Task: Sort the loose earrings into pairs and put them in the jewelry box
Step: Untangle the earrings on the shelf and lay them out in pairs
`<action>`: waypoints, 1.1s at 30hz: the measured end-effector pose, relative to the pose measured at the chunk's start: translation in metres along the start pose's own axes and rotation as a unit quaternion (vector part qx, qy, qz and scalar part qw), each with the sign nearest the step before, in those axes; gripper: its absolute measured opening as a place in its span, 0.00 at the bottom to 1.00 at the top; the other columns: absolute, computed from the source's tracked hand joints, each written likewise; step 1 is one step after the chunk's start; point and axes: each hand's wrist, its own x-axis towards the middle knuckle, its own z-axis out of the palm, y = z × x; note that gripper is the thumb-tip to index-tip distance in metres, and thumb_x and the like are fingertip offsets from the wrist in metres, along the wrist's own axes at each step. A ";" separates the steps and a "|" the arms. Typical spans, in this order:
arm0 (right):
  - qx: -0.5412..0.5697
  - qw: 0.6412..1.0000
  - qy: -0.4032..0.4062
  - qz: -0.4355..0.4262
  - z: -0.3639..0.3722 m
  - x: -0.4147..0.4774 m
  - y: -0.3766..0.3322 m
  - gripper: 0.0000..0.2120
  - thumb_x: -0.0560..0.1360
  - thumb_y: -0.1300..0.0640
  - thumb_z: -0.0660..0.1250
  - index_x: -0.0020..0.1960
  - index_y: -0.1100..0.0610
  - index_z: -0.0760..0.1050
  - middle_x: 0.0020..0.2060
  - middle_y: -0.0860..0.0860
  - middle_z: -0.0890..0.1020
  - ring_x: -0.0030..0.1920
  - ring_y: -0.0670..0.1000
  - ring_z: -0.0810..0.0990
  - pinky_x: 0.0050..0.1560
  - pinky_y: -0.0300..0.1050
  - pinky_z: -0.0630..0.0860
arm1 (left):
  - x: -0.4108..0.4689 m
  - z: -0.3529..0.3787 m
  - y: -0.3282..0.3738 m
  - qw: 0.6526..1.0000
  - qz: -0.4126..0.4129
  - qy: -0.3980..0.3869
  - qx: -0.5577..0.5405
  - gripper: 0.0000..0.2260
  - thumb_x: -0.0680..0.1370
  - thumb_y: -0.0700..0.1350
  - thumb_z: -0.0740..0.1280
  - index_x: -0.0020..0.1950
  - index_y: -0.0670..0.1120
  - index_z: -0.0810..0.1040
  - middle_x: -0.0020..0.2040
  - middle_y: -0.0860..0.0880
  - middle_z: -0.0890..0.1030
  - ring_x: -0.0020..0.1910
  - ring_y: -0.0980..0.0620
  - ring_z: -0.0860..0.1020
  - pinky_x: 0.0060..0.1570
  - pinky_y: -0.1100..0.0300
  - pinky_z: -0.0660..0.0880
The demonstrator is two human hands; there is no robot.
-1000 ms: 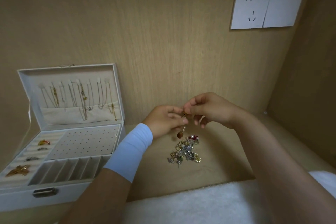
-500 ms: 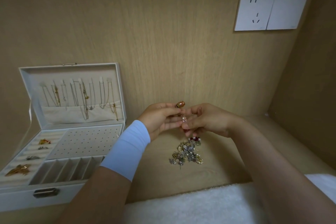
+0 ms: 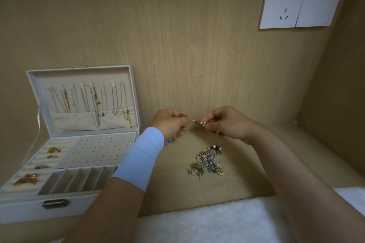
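A tangled heap of loose gold and silver earrings lies on the wooden surface, with a red one at its far edge. Above it my left hand and my right hand are raised close together. My right hand pinches a small pearl earring at its fingertips. My left hand pinches another small earring, and an amber drop shows at its knuckles. The white jewelry box stands open at the left, its perforated earring panel bare.
Necklaces hang inside the box lid. Brooches and rings sit in the left ring rolls. A white fluffy towel lies along the near edge. A wall socket is on the back panel. A side wall closes the right.
My hands have drawn slightly apart, each now pinching a small earring. The amber drop that hung below my left hand a second ago is tucked up at its knuckles.
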 end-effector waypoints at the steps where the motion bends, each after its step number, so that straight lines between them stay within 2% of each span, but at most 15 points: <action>1: -0.014 1.000 0.008 -0.003 0.000 0.000 0.000 0.06 0.78 0.65 0.68 0.53 0.60 0.82 0.37 0.51 0.80 0.34 0.48 0.77 0.28 0.36 0.70 | 0.000 0.000 0.001 1.000 0.008 -0.004 0.011 0.07 0.74 0.47 0.73 0.50 0.49 0.80 0.36 0.47 0.84 0.28 0.52 0.77 0.33 0.55 0.72; 3: -0.027 1.000 0.006 -0.005 0.000 -0.001 -0.002 0.05 0.79 0.63 0.67 0.51 0.58 0.81 0.36 0.49 0.80 0.35 0.48 0.77 0.28 0.37 0.69 | 0.000 -0.003 0.004 0.999 0.027 -0.015 0.015 0.06 0.75 0.47 0.73 0.50 0.48 0.80 0.42 0.46 0.85 0.37 0.48 0.82 0.44 0.48 0.80; 4: -0.026 1.000 -0.006 -0.007 0.000 -0.002 -0.004 0.05 0.79 0.62 0.66 0.50 0.56 0.81 0.36 0.47 0.81 0.35 0.48 0.77 0.29 0.37 0.68 | 0.000 -0.005 0.006 0.999 0.033 -0.022 0.006 0.05 0.76 0.45 0.72 0.50 0.46 0.80 0.46 0.44 0.85 0.41 0.48 0.84 0.48 0.49 0.81; 7: 0.011 0.998 -0.055 -0.010 0.001 -0.004 -0.008 0.07 0.80 0.59 0.65 0.49 0.55 0.82 0.35 0.47 0.79 0.33 0.48 0.76 0.31 0.39 0.68 | -0.002 -0.012 0.011 0.996 0.043 -0.061 -0.039 0.03 0.79 0.39 0.68 0.52 0.43 0.77 0.46 0.44 0.84 0.40 0.51 0.83 0.42 0.61 0.81; 9: 0.055 0.995 -0.082 -0.010 0.001 -0.004 -0.009 0.09 0.81 0.60 0.63 0.50 0.55 0.82 0.36 0.49 0.78 0.32 0.48 0.74 0.32 0.40 0.69 | -0.004 -0.017 0.012 0.994 0.041 -0.085 -0.053 0.05 0.80 0.37 0.66 0.55 0.42 0.75 0.46 0.44 0.83 0.39 0.51 0.82 0.42 0.61 0.81; 13: 0.108 0.987 -0.118 -0.031 -0.003 -0.005 -0.009 0.11 0.80 0.65 0.63 0.57 0.56 0.82 0.36 0.49 0.79 0.33 0.48 0.75 0.33 0.40 0.72 | -0.007 -0.026 0.011 0.991 0.029 -0.119 -0.060 0.08 0.81 0.36 0.64 0.59 0.40 0.75 0.52 0.42 0.82 0.45 0.50 0.83 0.45 0.58 0.82; 15: 0.104 0.987 -0.110 -0.056 -0.003 -0.006 -0.011 0.12 0.79 0.66 0.65 0.60 0.56 0.81 0.40 0.50 0.82 0.33 0.48 0.79 0.33 0.39 0.73 | -0.009 -0.030 0.011 0.986 0.033 -0.132 -0.098 0.07 0.80 0.34 0.63 0.57 0.39 0.75 0.54 0.42 0.82 0.47 0.48 0.83 0.46 0.56 0.83; 18: 0.138 0.984 -0.090 -0.074 -0.002 -0.006 -0.015 0.16 0.76 0.69 0.67 0.62 0.58 0.77 0.44 0.52 0.84 0.32 0.50 0.82 0.28 0.39 0.71 | -0.011 -0.033 0.013 0.977 0.047 -0.154 -0.140 0.06 0.80 0.31 0.61 0.54 0.40 0.73 0.49 0.41 0.83 0.41 0.47 0.83 0.41 0.58 0.83; 22: 0.149 0.983 -0.067 -0.083 0.002 -0.006 -0.020 0.11 0.74 0.70 0.70 0.53 0.60 0.77 0.40 0.53 0.84 0.32 0.51 0.83 0.24 0.39 0.70 | -0.011 -0.033 0.013 0.978 0.055 -0.171 -0.104 0.07 0.80 0.31 0.61 0.52 0.41 0.74 0.43 0.44 0.80 0.36 0.49 0.80 0.34 0.61 0.79; 26: 0.125 0.986 -0.037 -0.100 0.007 -0.007 -0.026 0.07 0.76 0.68 0.69 0.52 0.59 0.79 0.36 0.52 0.82 0.31 0.51 0.81 0.25 0.40 0.71 | -0.011 -0.030 0.010 0.976 0.045 -0.193 -0.085 0.07 0.80 0.33 0.61 0.53 0.41 0.78 0.42 0.44 0.79 0.35 0.51 0.79 0.30 0.64 0.75; 28: 0.127 0.986 -0.035 -0.099 0.008 -0.008 -0.029 0.06 0.78 0.66 0.66 0.53 0.59 0.79 0.36 0.53 0.81 0.29 0.52 0.80 0.25 0.41 0.70 | -0.010 -0.032 0.008 0.974 0.044 -0.200 -0.092 0.08 0.80 0.33 0.62 0.55 0.39 0.78 0.42 0.44 0.80 0.36 0.52 0.80 0.32 0.64 0.75; 31: 0.121 0.988 -0.036 -0.094 0.008 -0.008 -0.031 0.10 0.81 0.64 0.62 0.55 0.56 0.82 0.38 0.54 0.78 0.28 0.53 0.77 0.26 0.41 0.69 | -0.012 -0.041 0.008 0.971 0.054 -0.216 -0.082 0.09 0.80 0.33 0.63 0.58 0.39 0.78 0.44 0.45 0.82 0.40 0.53 0.82 0.38 0.64 0.79; 33: 0.093 0.991 -0.030 -0.092 0.008 -0.008 -0.031 0.12 0.81 0.64 0.62 0.52 0.55 0.84 0.38 0.55 0.76 0.30 0.54 0.75 0.26 0.42 0.69 | -0.013 -0.047 0.008 0.970 0.056 -0.220 -0.085 0.09 0.80 0.33 0.63 0.58 0.39 0.78 0.46 0.44 0.84 0.42 0.52 0.83 0.41 0.64 0.81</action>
